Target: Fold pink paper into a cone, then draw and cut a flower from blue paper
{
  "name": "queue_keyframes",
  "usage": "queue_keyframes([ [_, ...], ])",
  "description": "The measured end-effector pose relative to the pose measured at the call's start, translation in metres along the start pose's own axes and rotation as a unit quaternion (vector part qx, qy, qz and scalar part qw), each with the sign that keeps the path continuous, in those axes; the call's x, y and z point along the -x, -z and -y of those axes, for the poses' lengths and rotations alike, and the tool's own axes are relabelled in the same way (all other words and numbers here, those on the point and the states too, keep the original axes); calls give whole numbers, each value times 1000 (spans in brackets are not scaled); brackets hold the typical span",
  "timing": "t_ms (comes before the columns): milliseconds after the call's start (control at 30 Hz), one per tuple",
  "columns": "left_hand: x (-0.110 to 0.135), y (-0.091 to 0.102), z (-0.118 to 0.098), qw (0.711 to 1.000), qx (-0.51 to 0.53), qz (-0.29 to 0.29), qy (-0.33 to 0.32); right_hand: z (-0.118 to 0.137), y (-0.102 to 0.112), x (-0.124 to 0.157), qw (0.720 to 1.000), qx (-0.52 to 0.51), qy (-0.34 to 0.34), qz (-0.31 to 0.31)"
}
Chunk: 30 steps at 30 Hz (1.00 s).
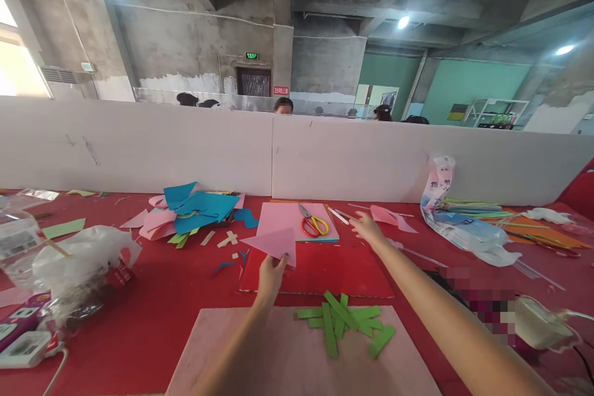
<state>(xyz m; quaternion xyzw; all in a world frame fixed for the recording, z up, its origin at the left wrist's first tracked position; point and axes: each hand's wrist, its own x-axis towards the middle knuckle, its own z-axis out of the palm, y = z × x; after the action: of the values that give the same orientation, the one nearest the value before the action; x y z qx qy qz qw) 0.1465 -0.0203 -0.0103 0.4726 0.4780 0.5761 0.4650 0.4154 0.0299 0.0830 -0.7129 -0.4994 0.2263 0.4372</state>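
Note:
My left hand (273, 272) pinches a folded pink paper triangle (281, 245) by its lower right corner, above a red board (320, 275). My right hand (369, 230) reaches out to the right of the paper stack, fingers extended and apart, close to a white pen-like stick (338, 216). Whether its fingertips touch anything is too small to tell. Between the hands, scissors (304, 213) with red and yellow handles lie on a stack of pink paper (273, 213). Several green paper strips (342, 315) lie loosely piled on a pale pink board (236, 346) nearest me.
Blue and pink paper scraps (204, 207) are heaped at the left, beyond a white plastic bag (88, 266). Another plastic bag (468, 238) and coloured sticks lie at the right. A white partition (348, 161) borders the far side of the red table (139, 328); people's heads show behind it.

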Motion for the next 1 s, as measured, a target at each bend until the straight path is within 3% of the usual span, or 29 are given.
queue_keyframes([
  [100, 2, -4, -3, 999, 13, 36, 5, 3, -35, 32, 994, -53, 5, 99],
  [167, 5, -6, -6, 997, 22, 69, 10, 7, -57, 54, 971, -153, 3, 184],
  [267, 10, -9, -9, 992, 19, 121, 13, 13, -77, 81, 959, -193, 22, 206],
  [400, 14, -11, -14, 990, 18, 138, 9, 11, -81, 108, 971, -175, 122, 105],
  [533, 13, -5, -21, 995, 62, 70, 24, -3, -77, 127, 974, -156, 163, 1],
  [700, 6, 12, -26, 994, 109, -13, 8, -21, -77, 134, 973, -173, 150, -8],
  [867, 4, 15, -24, 996, 86, -17, 7, -28, -78, 128, 969, -196, 147, 2],
  [1000, 4, 9, -18, 997, 72, 17, -1, -25, -78, 128, 962, -239, 122, -44],
])
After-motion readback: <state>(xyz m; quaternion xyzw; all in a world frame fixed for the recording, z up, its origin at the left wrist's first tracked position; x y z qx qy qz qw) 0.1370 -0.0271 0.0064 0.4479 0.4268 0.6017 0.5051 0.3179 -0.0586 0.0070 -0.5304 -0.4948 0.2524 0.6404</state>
